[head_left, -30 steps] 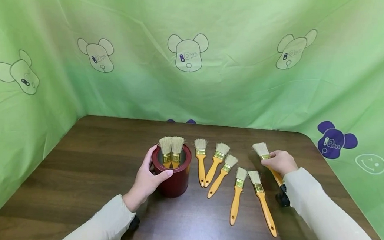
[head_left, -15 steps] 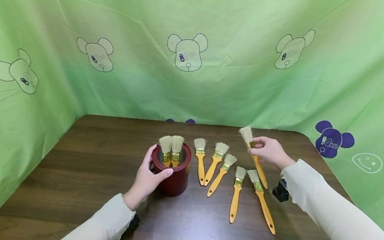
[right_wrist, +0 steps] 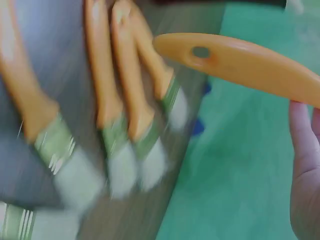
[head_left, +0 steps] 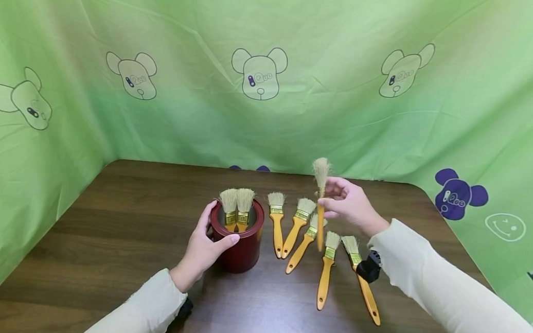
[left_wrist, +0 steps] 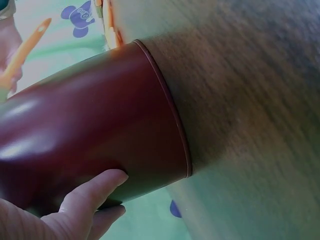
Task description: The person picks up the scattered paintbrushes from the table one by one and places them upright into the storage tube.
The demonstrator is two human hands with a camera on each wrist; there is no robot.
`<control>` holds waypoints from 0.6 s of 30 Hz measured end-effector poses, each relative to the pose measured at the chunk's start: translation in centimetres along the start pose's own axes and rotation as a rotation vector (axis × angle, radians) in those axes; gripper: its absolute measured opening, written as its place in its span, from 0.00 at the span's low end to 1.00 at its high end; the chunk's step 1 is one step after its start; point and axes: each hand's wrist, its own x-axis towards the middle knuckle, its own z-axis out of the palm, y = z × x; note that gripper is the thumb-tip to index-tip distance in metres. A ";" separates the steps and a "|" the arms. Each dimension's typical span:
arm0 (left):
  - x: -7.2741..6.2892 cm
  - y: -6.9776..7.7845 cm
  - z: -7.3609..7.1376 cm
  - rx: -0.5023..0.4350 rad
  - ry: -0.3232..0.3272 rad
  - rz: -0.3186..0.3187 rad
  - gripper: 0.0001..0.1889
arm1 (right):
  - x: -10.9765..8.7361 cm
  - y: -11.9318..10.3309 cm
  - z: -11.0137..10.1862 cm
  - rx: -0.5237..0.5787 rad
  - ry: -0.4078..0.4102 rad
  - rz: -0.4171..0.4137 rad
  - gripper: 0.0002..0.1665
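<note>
My left hand (head_left: 201, 256) grips a dark red can (head_left: 239, 257) round its side, with the thumb at the near rim. The can stands upright, and its smooth wall (left_wrist: 95, 115) fills much of the left wrist view. Two paintbrushes (head_left: 237, 199) stand in the can, bristles up; their lower handles are hidden inside. My right hand (head_left: 354, 207) pinches another paintbrush (head_left: 321, 227) near its metal band. That brush is nearly upright above the table, bristles up, seen edge-on. Its orange handle (right_wrist: 235, 57) with a hanging hole crosses the right wrist view.
Several more paintbrushes lie on the brown wooden table (head_left: 137, 237) right of the can, including a leftmost paintbrush (head_left: 278, 233) and a rightmost paintbrush (head_left: 369, 298). A green printed cloth (head_left: 264, 130) hangs behind and beside the table.
My right hand has lifted the paintbrush off the right part of the table and carried it left, turning it upright. My left hand and the can have stayed in place.
</note>
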 end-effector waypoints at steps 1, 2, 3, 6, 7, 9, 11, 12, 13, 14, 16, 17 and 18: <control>0.0 0.0 0.0 -0.001 -0.002 0.002 0.45 | 0.0 -0.2 0.6 0.057 0.002 -0.014 0.28; 0.1 0.0 0.0 -0.002 -0.003 0.003 0.45 | 0.0 -0.5 1.2 0.108 0.009 -0.027 0.25; 0.1 -0.1 0.0 -0.003 -0.006 0.005 0.45 | 0.0 -0.7 1.7 0.162 0.015 -0.040 0.23; 0.1 0.0 -0.1 -0.008 -0.012 0.004 0.45 | 0.3 -1.3 3.2 0.273 0.044 -0.061 0.20; 0.2 0.0 -0.1 -0.010 -0.015 0.006 0.45 | 0.3 -1.5 3.6 0.278 0.055 -0.067 0.21; 0.2 0.0 -0.1 -0.008 -0.016 0.005 0.45 | 0.5 -1.9 4.1 0.264 0.071 -0.069 0.25; 0.3 0.1 -0.1 -0.006 -0.012 0.002 0.45 | 0.7 -2.3 4.4 0.215 0.078 -0.074 0.30; 0.3 0.1 -0.1 -0.006 -0.010 0.000 0.45 | 0.8 -2.6 4.6 0.193 0.078 -0.077 0.33; 0.3 0.1 -0.2 -0.005 -0.009 0.000 0.45 | 1.0 -2.7 4.7 0.175 0.075 -0.076 0.34; 0.3 0.1 -0.2 -0.004 -0.009 -0.002 0.45 | 1.1 -3.0 4.8 0.156 0.074 -0.077 0.35; 0.3 0.1 -0.2 -0.005 -0.011 -0.006 0.45 | 1.3 -3.5 5.0 0.122 0.064 -0.086 0.35; 0.3 0.0 -0.2 -0.003 -0.010 -0.008 0.45 | 1.5 -3.7 5.1 0.107 0.059 -0.094 0.35; 0.2 0.0 -0.3 -0.003 -0.010 -0.010 0.45 | 1.6 -4.0 5.3 0.100 0.052 -0.103 0.35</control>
